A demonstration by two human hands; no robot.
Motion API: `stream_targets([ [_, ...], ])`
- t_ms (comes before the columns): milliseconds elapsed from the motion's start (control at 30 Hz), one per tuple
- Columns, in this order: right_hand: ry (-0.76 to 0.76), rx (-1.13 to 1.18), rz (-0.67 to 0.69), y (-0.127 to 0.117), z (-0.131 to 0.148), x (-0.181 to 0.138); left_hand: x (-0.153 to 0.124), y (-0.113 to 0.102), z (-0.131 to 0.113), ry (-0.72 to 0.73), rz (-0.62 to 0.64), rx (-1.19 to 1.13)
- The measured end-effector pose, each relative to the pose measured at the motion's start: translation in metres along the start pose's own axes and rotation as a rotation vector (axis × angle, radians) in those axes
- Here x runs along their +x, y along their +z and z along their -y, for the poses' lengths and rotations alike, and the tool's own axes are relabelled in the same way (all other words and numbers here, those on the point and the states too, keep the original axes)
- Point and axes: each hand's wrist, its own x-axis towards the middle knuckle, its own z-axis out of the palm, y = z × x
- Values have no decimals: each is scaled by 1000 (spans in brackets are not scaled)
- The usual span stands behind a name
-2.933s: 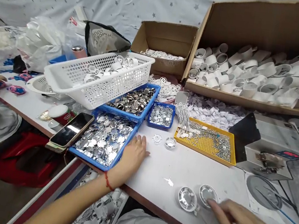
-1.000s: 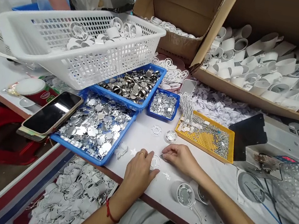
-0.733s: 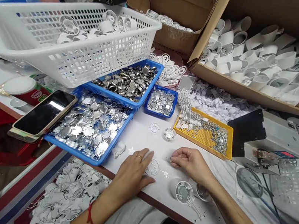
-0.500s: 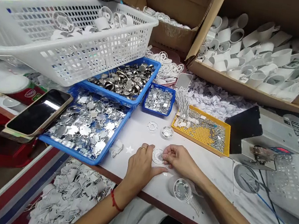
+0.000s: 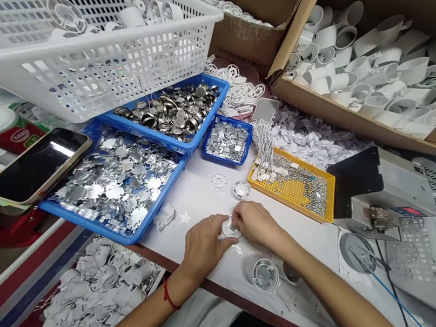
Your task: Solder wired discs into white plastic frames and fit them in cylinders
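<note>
My left hand (image 5: 202, 244) and my right hand (image 5: 254, 225) meet over a small clear plastic disc (image 5: 231, 228) lying on the white table (image 5: 203, 205). Fingertips of both hands pinch the disc's edges. A ring shows on my left hand and a red string on its wrist. Beyond the hands lie a flat spoked disc (image 5: 218, 181) and a small clear cup part (image 5: 241, 189). Near my right forearm stand two white round housings (image 5: 265, 274).
Blue trays hold silver foil pieces (image 5: 116, 184), metal caps (image 5: 170, 112) and small metal plates (image 5: 227, 141). A yellow tray (image 5: 295, 183) holds wired parts. A white basket (image 5: 84, 40), a phone (image 5: 34, 169), cardboard boxes of white housings (image 5: 379, 73) and a grey machine (image 5: 385, 196) surround the spot.
My right hand came from the table's right side to the middle. Both hands closed in on the clear disc. The view has tilted down and nearer.
</note>
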Motion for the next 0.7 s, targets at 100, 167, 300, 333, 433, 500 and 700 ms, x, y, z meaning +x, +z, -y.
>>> stream_targets([
  [100,3,-98,49,-8,7,7,-1,-2,0,-22,19,-21],
  [167,18,-152,52,-10,12,9,-1,-2,0,-31,34,-27],
  [300,57,-214,64,-12,19,10,2,-2,1,-56,61,-23],
  [333,73,-222,63,-12,20,10,3,-1,1,-59,61,-23],
  [433,122,-236,43,-12,23,8,3,0,3,-59,55,-23],
  [500,127,-233,19,-14,23,5,0,2,2,-51,52,-17],
  [700,22,-194,-248,-62,19,36,-1,-3,1,5,-3,34],
])
